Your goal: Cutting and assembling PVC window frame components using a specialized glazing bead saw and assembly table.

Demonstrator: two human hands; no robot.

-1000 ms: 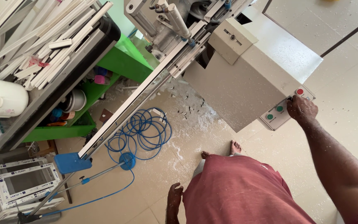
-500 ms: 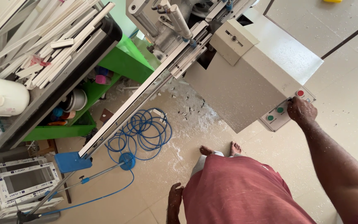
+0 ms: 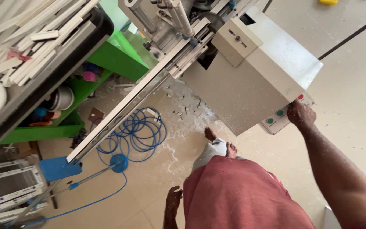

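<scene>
My right hand (image 3: 300, 114) rests on the button panel (image 3: 282, 116) at the corner of a pale grey machine cabinet (image 3: 250, 80), fingers curled against the panel next to the red button (image 3: 300, 96); two green buttons (image 3: 275, 117) sit just left of the hand. My left hand (image 3: 173, 199) hangs loose beside my red shirt, fingers relaxed and holding nothing. A long white profile strip (image 3: 123, 110) lies clamped in the machine's head (image 3: 170, 25) and slopes down to the left.
A coiled blue hose (image 3: 136, 131) lies on the dusty floor beside a blue stand foot (image 3: 59, 168). A green shelf frame (image 3: 106, 59) holds pots and tins. White profile offcuts (image 3: 34, 38) are stacked upper left; white frames (image 3: 9, 186) lie lower left.
The view has shifted slightly; my right hand stays at the button panel, moved a little lower on it. My left hand still hangs at my side.
</scene>
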